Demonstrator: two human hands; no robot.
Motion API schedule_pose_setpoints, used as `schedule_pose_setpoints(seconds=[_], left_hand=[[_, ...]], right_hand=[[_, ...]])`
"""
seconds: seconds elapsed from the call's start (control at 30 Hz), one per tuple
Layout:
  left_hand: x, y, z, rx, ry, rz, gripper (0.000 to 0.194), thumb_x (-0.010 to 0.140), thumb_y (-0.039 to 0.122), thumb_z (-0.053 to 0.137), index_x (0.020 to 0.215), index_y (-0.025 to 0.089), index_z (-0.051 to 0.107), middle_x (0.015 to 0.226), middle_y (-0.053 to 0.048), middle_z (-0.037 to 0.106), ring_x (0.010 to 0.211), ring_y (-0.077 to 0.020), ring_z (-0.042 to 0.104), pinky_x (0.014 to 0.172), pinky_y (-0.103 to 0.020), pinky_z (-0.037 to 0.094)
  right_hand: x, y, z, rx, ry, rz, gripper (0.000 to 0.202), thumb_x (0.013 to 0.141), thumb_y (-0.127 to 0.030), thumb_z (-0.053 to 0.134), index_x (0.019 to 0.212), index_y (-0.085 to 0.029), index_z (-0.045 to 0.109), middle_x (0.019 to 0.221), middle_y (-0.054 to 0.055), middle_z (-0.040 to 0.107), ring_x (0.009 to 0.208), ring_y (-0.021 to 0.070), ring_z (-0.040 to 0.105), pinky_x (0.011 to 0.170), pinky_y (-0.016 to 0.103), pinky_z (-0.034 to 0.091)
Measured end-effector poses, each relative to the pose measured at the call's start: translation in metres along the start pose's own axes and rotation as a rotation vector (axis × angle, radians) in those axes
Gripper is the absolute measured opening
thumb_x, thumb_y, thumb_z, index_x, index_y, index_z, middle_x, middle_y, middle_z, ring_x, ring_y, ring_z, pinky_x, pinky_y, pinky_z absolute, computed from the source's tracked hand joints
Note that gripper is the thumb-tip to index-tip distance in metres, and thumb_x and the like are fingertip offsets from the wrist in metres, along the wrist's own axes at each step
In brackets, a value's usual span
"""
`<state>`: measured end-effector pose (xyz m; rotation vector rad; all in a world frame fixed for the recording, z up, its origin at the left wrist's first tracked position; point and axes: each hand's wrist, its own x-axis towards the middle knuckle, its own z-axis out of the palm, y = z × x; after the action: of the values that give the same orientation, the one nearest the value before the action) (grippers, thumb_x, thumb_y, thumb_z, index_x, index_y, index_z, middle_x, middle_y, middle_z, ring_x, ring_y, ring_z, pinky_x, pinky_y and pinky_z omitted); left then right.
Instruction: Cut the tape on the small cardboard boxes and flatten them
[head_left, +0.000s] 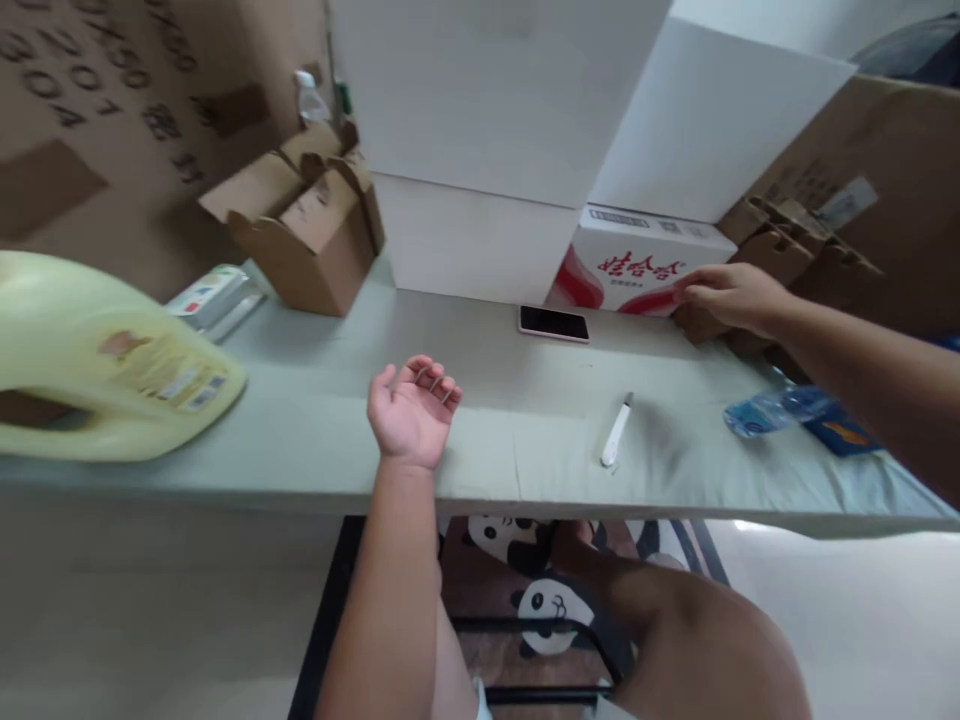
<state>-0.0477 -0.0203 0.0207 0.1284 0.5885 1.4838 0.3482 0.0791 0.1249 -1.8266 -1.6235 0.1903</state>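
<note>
My left hand (414, 415) hovers over the pale green tablecloth, palm up, fingers loosely bent and apart, with nothing in it. To the right, my right hand (739, 295) reaches across to the right end of a white and red box (641, 262). Its thumb and fingertips are pressed together there; what lies between them is hidden. Just below those fingers, part of a brown cardboard carton (697, 324) shows. A white-handled knife (616, 432) lies between the hands, nearer the front edge. Behind it is a dark-screened phone (553, 323).
At left stand a large pale yellow jug (161, 350) and an open brown carton (322, 240). Tall white boxes (480, 235) rise at the back. A plastic bottle (776, 410) lies at right beside a blue packet (840, 432). The tablecloth's front edge (517, 498) runs before my knees.
</note>
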Motion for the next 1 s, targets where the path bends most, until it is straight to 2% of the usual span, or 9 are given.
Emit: schedule_pose_setpoints(seconds=[0.1, 0.23, 0.37, 0.47, 0.53, 0.67, 0.77, 0.87, 1.0], left_hand=[[-0.005, 0.012, -0.005, -0.074, 0.021, 0.008, 0.033, 0.086, 0.041, 0.043, 0.074, 0.017, 0.062, 0.066, -0.002, 0.060, 0.055, -0.0128, 0.058, 0.058, -0.029, 0.051], [-0.009, 0.025, -0.011, -0.158, 0.012, 0.043, 0.034, 0.087, 0.039, 0.042, 0.073, 0.016, 0.063, 0.065, -0.001, 0.058, 0.054, -0.0120, 0.057, 0.059, -0.028, 0.049], [-0.011, 0.039, -0.019, -0.195, 0.017, 0.065, 0.034, 0.087, 0.039, 0.043, 0.072, 0.015, 0.063, 0.065, -0.001, 0.056, 0.054, -0.0115, 0.055, 0.060, -0.027, 0.047], [-0.011, 0.049, -0.025, -0.204, 0.042, 0.091, 0.033, 0.087, 0.040, 0.043, 0.072, 0.016, 0.062, 0.065, -0.001, 0.055, 0.054, -0.0112, 0.054, 0.060, -0.027, 0.045], [-0.012, 0.054, -0.028, -0.205, 0.055, 0.107, 0.033, 0.087, 0.040, 0.043, 0.071, 0.017, 0.061, 0.065, -0.001, 0.054, 0.054, -0.0110, 0.053, 0.061, -0.027, 0.045], [-0.014, 0.062, -0.034, -0.200, 0.070, 0.124, 0.032, 0.086, 0.041, 0.043, 0.072, 0.017, 0.059, 0.066, 0.000, 0.053, 0.054, -0.0109, 0.051, 0.061, -0.027, 0.044], [-0.016, 0.066, -0.037, -0.172, 0.092, 0.153, 0.029, 0.084, 0.041, 0.045, 0.073, 0.018, 0.058, 0.067, 0.000, 0.052, 0.055, -0.0108, 0.050, 0.062, -0.027, 0.043], [-0.016, 0.068, -0.041, -0.104, 0.190, 0.294, 0.024, 0.081, 0.041, 0.046, 0.073, 0.019, 0.054, 0.066, 0.001, 0.048, 0.055, -0.0112, 0.048, 0.061, -0.027, 0.041], [-0.012, 0.071, -0.048, -0.024, 0.535, 0.690, 0.016, 0.081, 0.035, 0.044, 0.074, 0.021, 0.048, 0.071, 0.001, 0.046, 0.064, -0.0118, 0.049, 0.064, -0.026, 0.038]], right_hand=[[-0.004, -0.070, 0.070, -0.041, -0.288, -0.131, 0.015, 0.076, -0.006, 0.069, 0.084, -0.014, 0.078, 0.079, 0.004, 0.074, 0.071, 0.0115, 0.063, 0.085, 0.030, 0.047], [-0.021, -0.173, 0.171, -0.081, -0.537, -0.403, 0.030, 0.083, -0.013, 0.060, 0.109, -0.019, 0.074, 0.092, 0.005, 0.075, 0.087, 0.0184, 0.069, 0.090, 0.032, 0.051], [-0.039, -0.269, 0.258, -0.030, -0.536, -0.764, 0.037, 0.084, -0.014, 0.053, 0.118, -0.019, 0.068, 0.134, 0.011, 0.061, 0.105, 0.0219, 0.068, 0.099, 0.038, 0.052], [-0.042, -0.320, 0.304, 0.049, -0.511, -0.786, 0.041, 0.082, -0.017, 0.056, 0.122, -0.020, 0.065, 0.162, 0.010, 0.030, 0.119, 0.0250, 0.064, 0.108, 0.042, 0.049], [-0.039, -0.340, 0.324, 0.070, -0.518, -0.768, 0.042, 0.080, -0.018, 0.057, 0.122, -0.021, 0.065, 0.163, 0.008, 0.030, 0.127, 0.0286, 0.059, 0.110, 0.045, 0.048], [-0.035, -0.349, 0.337, 0.082, -0.509, -0.760, 0.040, 0.077, -0.015, 0.057, 0.115, -0.020, 0.068, 0.156, 0.005, 0.044, 0.137, 0.0304, 0.051, 0.114, 0.045, 0.045], [-0.040, -0.333, 0.323, 0.148, -0.420, -0.750, 0.035, 0.078, -0.009, 0.052, 0.106, -0.018, 0.071, 0.147, 0.007, 0.055, 0.134, 0.0276, 0.054, 0.114, 0.043, 0.045], [-0.058, -0.300, 0.285, 0.322, -0.357, -0.693, 0.025, 0.082, -0.009, 0.049, 0.087, -0.016, 0.073, 0.123, 0.009, 0.071, 0.120, 0.0249, 0.065, 0.105, 0.040, 0.052], [-0.110, -0.222, 0.208, 0.625, -0.238, -0.524, 0.024, 0.091, -0.030, 0.055, 0.079, -0.019, 0.073, 0.102, 0.007, 0.075, 0.081, 0.0181, 0.071, 0.071, 0.033, 0.060]])
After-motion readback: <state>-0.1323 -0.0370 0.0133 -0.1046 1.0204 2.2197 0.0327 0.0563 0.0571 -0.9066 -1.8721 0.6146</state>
